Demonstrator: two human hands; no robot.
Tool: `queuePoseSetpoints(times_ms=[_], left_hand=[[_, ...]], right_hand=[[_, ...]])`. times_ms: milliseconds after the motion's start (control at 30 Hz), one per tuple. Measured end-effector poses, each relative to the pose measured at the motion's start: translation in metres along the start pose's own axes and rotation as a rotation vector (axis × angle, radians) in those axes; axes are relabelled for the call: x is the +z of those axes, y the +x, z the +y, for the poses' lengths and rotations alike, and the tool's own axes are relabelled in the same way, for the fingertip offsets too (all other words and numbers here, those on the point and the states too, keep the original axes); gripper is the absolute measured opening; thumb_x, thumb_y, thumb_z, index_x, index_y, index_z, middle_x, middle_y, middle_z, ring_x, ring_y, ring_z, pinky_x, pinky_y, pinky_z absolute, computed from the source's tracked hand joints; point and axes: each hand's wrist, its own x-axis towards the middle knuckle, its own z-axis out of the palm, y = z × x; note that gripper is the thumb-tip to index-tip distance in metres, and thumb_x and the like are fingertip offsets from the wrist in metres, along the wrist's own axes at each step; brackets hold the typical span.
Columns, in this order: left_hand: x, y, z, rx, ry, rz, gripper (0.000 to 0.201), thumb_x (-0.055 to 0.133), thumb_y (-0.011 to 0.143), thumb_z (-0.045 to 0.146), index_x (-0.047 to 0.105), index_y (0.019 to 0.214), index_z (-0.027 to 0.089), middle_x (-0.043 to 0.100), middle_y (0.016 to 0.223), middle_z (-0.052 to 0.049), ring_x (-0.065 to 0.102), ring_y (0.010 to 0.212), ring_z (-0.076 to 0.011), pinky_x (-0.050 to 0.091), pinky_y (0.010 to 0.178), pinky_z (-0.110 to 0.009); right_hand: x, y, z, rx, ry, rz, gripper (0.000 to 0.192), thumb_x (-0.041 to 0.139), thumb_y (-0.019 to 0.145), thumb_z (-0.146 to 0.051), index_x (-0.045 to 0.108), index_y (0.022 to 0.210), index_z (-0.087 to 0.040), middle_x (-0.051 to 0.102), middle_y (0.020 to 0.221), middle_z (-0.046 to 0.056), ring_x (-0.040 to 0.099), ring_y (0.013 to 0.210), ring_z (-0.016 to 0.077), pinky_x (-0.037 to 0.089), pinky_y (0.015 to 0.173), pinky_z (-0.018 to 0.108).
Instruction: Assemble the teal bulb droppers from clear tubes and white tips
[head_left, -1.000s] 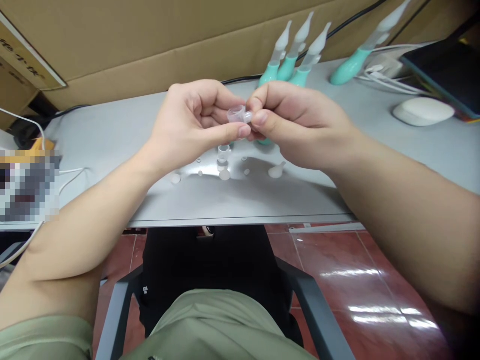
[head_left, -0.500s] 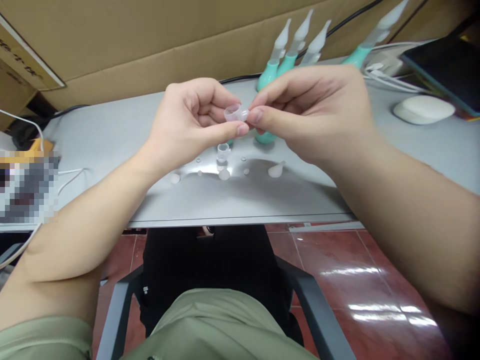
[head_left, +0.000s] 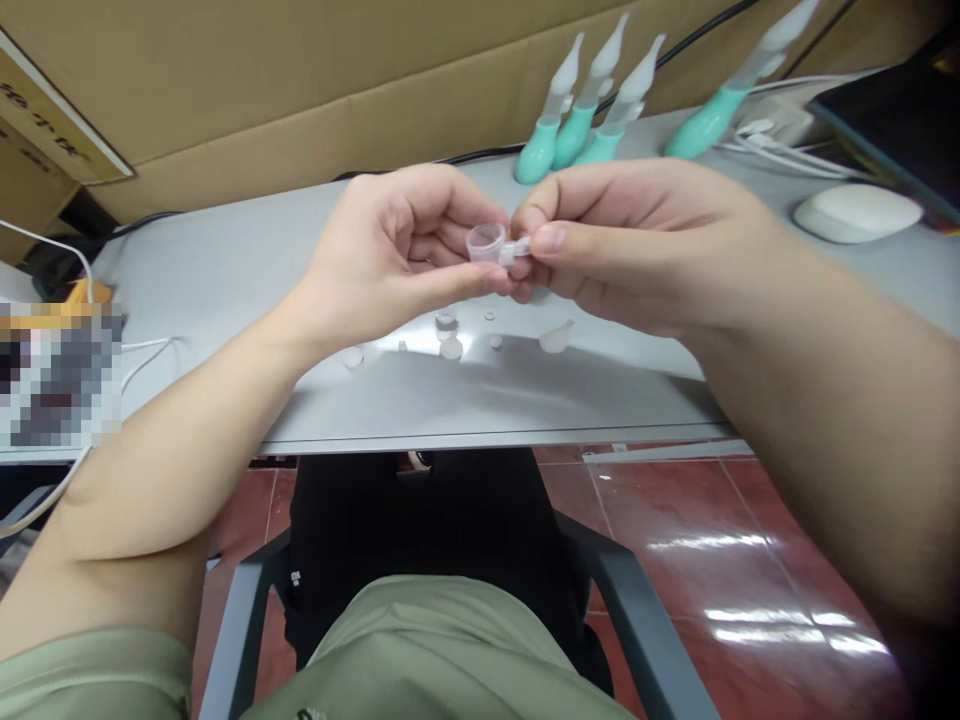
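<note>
Head view, looking down over a grey tabletop (head_left: 225,270). A cardboard wall (head_left: 300,90) closed off the far edge at 12 o'clock. Against it stood three teal droppers (head_left: 581,130) with pale pointed tips, and a fourth teal dropper (head_left: 709,115) lay tilted toward 1 o'clock. A white mouse (head_left: 855,212) rested at 2 o'clock from the hands, with white cables (head_left: 780,150) behind it. On the tabletop just below the hands, at 6 o'clock, lay loose clear parts: a short tube (head_left: 445,322), a round cap (head_left: 451,349), a cone-shaped tip (head_left: 555,338) and a flat disc (head_left: 352,356), all well apart from one another. A white cable (head_left: 142,350) crossed the left edge at 9 o'clock beside a blurred patch. Both hands hid part of the tabletop behind them; nothing lay between the camera and the hands.

The small clear cup (head_left: 486,243) was held above the tabletop between the two hands, near the picture's centre. Its open mouth faced up and toward the camera; its long axis ran roughly from 9 to 3 o'clock, a narrow clear stub (head_left: 516,251) pointing toward 3 o'clock.

The left hand (head_left: 390,255) kept a nearly closed grip, thumb beneath the cup and fingers curled behind it. The right hand (head_left: 637,245) pinched the stub between thumb and forefinger, its grip closed to the stub's width, the other fingers folded underneath.
</note>
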Motion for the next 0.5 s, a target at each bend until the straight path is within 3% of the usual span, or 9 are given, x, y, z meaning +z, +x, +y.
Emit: queuePoseSetpoints(times_ms=[100,167,233,300,400,500], left_hand=[[0.000,0.004,0.001,-0.013,0.037,-0.001,0.033,0.114,0.096,0.034,0.087,0.111,0.022,0.082,0.100,-0.002,0.093,0.100,-0.0250,0.083,0.096,-0.045],[-0.001,0.005,0.001,-0.012,0.060,0.015,0.033,0.113,0.095,0.035,0.087,0.110,0.022,0.082,0.100,-0.003,0.089,0.097,-0.0225,0.082,0.094,-0.043],[-0.002,0.006,0.000,-0.004,0.075,0.033,0.031,0.112,0.096,0.036,0.088,0.109,0.021,0.081,0.099,-0.003,0.087,0.094,-0.0208,0.081,0.091,-0.041],[-0.002,0.006,0.000,0.002,0.086,0.044,0.029,0.111,0.096,0.034,0.089,0.110,0.022,0.081,0.100,-0.003,0.086,0.093,-0.0207,0.079,0.089,-0.040],[0.000,0.005,0.001,0.004,0.090,0.060,0.027,0.110,0.096,0.033,0.091,0.112,0.023,0.082,0.102,-0.004,0.088,0.099,-0.0231,0.080,0.089,-0.040],[0.002,0.005,0.005,-0.002,0.079,0.067,0.024,0.108,0.098,0.031,0.094,0.116,0.023,0.083,0.101,-0.003,0.088,0.098,-0.0224,0.081,0.089,-0.039]], right_hand=[[-0.011,-0.012,-0.012,0.026,-0.007,0.022,0.046,0.127,0.087,-0.056,0.092,0.090,-0.026,0.086,0.091,0.000,0.079,0.084,0.0166,0.066,0.080,0.033],[-0.023,-0.024,-0.019,-0.064,-0.148,0.087,0.033,0.121,0.094,-0.043,0.093,0.087,-0.028,0.089,0.094,0.000,0.080,0.083,0.0173,0.067,0.082,0.036],[-0.039,-0.038,-0.020,-0.187,-0.477,0.213,0.025,0.118,0.094,-0.035,0.095,0.088,-0.027,0.090,0.092,0.002,0.083,0.086,0.0192,0.063,0.078,0.038],[-0.055,-0.049,-0.016,-0.140,-0.800,0.282,0.033,0.119,0.093,-0.048,0.094,0.086,-0.028,0.089,0.086,0.003,0.076,0.075,0.0190,0.055,0.067,0.040],[-0.077,-0.057,0.000,-0.022,-0.985,0.087,0.048,0.106,0.102,-0.076,0.094,0.091,-0.031,0.089,0.082,0.004,0.072,0.066,0.0190,0.051,0.062,0.043],[-0.089,-0.059,0.012,-0.033,-1.138,0.039,0.048,0.095,0.111,-0.079,0.094,0.098,-0.033,0.092,0.087,0.005,0.079,0.070,0.0231,0.055,0.071,0.047]])
